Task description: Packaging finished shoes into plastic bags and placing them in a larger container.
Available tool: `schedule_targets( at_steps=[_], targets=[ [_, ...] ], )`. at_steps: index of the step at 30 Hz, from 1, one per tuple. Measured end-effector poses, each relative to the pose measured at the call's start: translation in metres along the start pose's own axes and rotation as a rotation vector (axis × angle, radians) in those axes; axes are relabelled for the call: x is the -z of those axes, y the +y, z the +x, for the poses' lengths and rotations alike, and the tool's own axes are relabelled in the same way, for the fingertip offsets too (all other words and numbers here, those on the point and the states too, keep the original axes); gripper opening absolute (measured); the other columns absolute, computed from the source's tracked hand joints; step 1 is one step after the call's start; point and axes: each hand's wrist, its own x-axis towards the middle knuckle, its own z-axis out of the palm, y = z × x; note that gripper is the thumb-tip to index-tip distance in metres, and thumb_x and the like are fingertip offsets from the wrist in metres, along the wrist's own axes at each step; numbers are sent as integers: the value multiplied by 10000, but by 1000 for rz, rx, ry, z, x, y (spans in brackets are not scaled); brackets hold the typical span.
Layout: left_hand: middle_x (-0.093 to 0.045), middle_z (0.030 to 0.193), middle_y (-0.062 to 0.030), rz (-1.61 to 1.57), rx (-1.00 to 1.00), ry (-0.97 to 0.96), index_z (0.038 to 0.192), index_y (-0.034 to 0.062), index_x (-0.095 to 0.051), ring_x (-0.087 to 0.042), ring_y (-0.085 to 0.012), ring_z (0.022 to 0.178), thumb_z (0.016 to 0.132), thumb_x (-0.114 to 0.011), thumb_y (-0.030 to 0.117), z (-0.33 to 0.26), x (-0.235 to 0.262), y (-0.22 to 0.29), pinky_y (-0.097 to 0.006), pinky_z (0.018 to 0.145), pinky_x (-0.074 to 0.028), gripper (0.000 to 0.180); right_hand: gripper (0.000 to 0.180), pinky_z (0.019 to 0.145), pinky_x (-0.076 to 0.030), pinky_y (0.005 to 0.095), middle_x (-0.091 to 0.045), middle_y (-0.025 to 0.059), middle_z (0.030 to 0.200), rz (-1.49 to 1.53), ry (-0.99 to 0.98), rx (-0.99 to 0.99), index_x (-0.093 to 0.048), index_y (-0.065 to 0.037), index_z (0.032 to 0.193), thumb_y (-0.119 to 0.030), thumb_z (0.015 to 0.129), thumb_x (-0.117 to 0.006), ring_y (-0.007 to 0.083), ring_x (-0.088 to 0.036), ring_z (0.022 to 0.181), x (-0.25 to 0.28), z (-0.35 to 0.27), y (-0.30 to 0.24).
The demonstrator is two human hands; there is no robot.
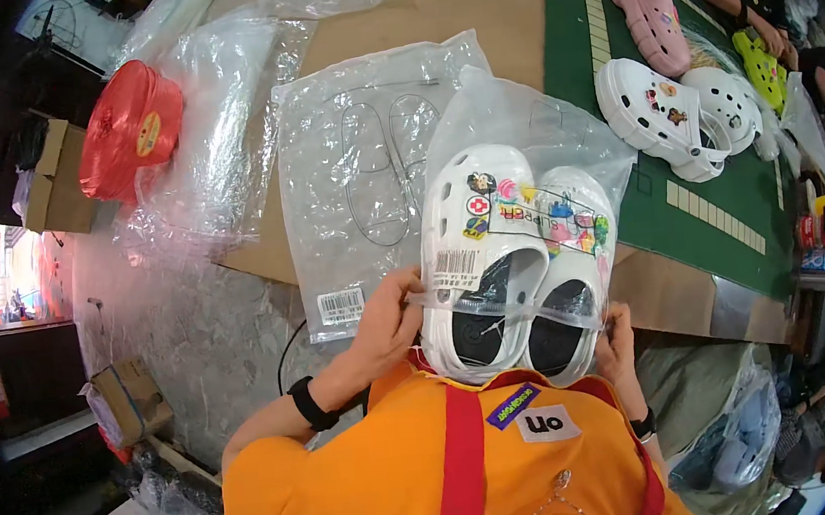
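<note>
Pinching the open edge of a clear plastic bag [520, 136], the left hand [388, 315] and right hand [614, 337] held it against the orange-clad chest; inside sat a pair of white clogs [513, 257] with coloured charms. Just beside lay a flat empty bag [363, 172] on brown cardboard [468, 20], with more white clogs [679, 114] on the green mat [572, 50] well apart
</note>
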Motion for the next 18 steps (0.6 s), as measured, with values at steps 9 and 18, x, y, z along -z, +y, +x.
schedule_targets(
  at_steps=[9, 18],
  targets=[
    [-497, 637, -31, -298, -8, 185, 999, -8, -456, -458, -67, 547, 840, -499, 46, 56, 10, 51, -223, 501, -381, 173, 108, 698, -380, 194, -444, -16, 841, 386, 244, -12, -441, -63, 913, -46, 839, -518, 71, -434, 762, 14, 40, -62],
    [-554, 614, -92, -17, -73, -1, 1091, 3, -448, -518, -121, 506, 816, -426, 73, 150, 70, 129, -244, 467, -398, 284, 297, 395, -416, 194, -587, 34, 762, 223, 16, 37, -446, -62, 1131, -114, 839, -460, 83, -520, 475, 73, 140, -184]
  ],
)
